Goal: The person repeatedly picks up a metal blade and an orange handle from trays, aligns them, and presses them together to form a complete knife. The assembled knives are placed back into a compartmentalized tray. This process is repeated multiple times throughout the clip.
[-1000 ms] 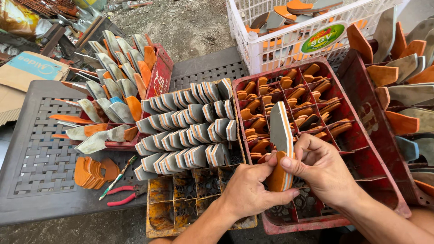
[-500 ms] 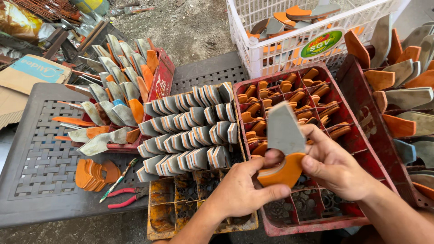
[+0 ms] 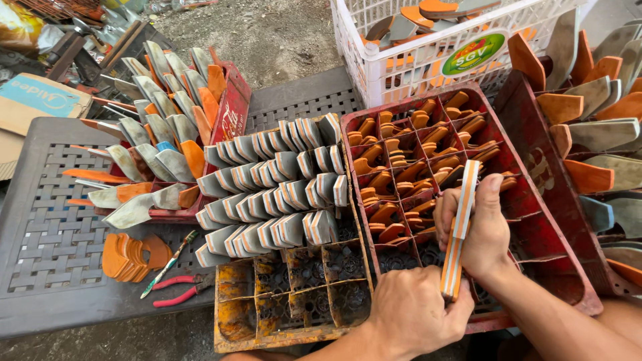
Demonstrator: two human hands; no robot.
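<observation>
Both my left hand (image 3: 411, 311) and right hand (image 3: 478, 230) now grasp the orange-and-grey laminated piece (image 3: 459, 230) turned edge-on, previously face-up, over the red crate's (image 3: 528, 144) near edge.

Both hands grip one long grey-and-orange layered piece (image 3: 459, 230) edge-on — left hand (image 3: 411, 313) at its lower end, right hand (image 3: 476, 227) higher — over the red crate (image 3: 528, 167), grey stacks (image 3: 274, 190) at nine o'clock.

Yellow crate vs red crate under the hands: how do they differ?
The yellow crate holds grey-faced pieces in its far rows, and its near cells are bare. The red crate holds orange handle-shaped pieces, with its near right cells bare. The yellow crate looks rusty and grimy, the red one cleaner. Both are divided into cells and sit side by side.
</observation>
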